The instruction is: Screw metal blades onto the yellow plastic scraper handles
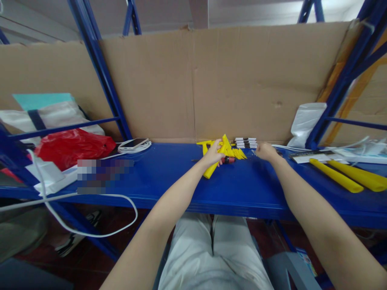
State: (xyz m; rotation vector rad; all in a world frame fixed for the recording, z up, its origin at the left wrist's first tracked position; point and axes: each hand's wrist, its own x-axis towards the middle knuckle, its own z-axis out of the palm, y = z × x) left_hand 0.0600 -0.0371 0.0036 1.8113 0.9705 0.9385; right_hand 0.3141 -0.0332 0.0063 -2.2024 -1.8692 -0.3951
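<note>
My left hand (213,154) is closed around a yellow plastic tube (211,170), which slants down toward me over the blue bench. Behind and beside it lie more yellow plastic pieces (238,153), some small and pointed. A screwdriver (229,160) with a red and black handle lies just past the left fingers, its thin shaft pointing left. Near the back board, my right hand (266,152) has its fingers pinched together over some tiny shiny bits (254,152); what they hold is too small to make out. Beside it sits a stack of white bundles with black bands (246,143).
Long yellow tubes (337,175) lie at the right, near a white pouch (306,125). A phone (135,143) rests on a coiled white cable at the left, beside a red plastic bag (74,147). Cardboard (242,80) walls the back; a white cable (99,235) loops over the front edge.
</note>
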